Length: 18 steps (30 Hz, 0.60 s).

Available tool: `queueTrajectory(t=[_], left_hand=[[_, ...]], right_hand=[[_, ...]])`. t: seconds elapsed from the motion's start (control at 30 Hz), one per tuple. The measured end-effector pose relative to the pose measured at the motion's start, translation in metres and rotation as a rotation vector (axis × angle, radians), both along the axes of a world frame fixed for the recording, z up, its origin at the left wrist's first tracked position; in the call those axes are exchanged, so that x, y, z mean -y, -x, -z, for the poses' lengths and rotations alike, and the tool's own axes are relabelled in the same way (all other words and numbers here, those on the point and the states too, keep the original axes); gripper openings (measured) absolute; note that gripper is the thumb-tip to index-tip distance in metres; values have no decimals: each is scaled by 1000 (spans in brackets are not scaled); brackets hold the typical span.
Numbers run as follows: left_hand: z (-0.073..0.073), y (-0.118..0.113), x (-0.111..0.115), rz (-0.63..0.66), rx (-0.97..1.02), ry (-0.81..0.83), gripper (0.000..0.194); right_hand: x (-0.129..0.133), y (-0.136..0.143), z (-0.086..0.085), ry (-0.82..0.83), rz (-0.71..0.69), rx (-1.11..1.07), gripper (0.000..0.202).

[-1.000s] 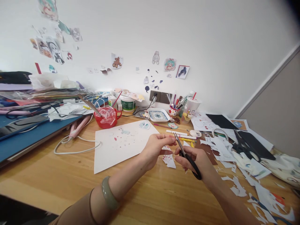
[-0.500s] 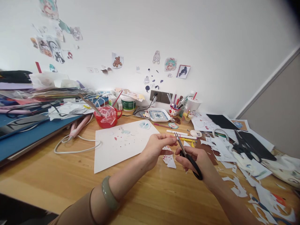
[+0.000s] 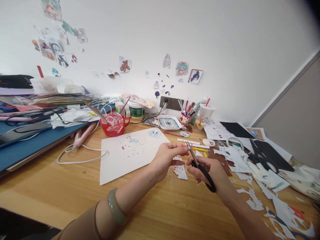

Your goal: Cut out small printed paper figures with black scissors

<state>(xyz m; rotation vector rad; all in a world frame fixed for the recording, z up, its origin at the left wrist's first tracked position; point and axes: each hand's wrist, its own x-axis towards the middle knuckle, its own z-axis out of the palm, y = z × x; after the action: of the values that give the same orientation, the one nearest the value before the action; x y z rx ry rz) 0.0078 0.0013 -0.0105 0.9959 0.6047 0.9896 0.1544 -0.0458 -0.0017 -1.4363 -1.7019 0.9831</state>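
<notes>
Black-handled scissors (image 3: 205, 174) are in my right hand (image 3: 214, 171), their blades pointing up and left toward the fingertips of my left hand (image 3: 166, 158). My left thumb and index finger pinch together beside the blade tips, on something too small to make out. Below these fingers a piece of white paper with red marks (image 3: 180, 171) shows near the table surface. To the left lies a large white sheet (image 3: 112, 166) bearing small coloured cutouts, with a light blue cutout (image 3: 154, 133) near its top right corner.
A red mug (image 3: 113, 128) and a patterned square dish (image 3: 169, 122) stand toward the wall. Pens (image 3: 193, 143) lie beyond my hands. Paper scraps (image 3: 253, 200) and another pair of black scissors (image 3: 260, 155) are at the right; a pink tool (image 3: 83, 136) with its cable is left.
</notes>
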Motion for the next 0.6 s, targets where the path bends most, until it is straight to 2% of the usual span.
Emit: queueTrajectory(t=[0.6], left_hand=[[-2,2,0,3,7,-5,20]], right_hand=[[0,-1,0,-28,6,46,22]])
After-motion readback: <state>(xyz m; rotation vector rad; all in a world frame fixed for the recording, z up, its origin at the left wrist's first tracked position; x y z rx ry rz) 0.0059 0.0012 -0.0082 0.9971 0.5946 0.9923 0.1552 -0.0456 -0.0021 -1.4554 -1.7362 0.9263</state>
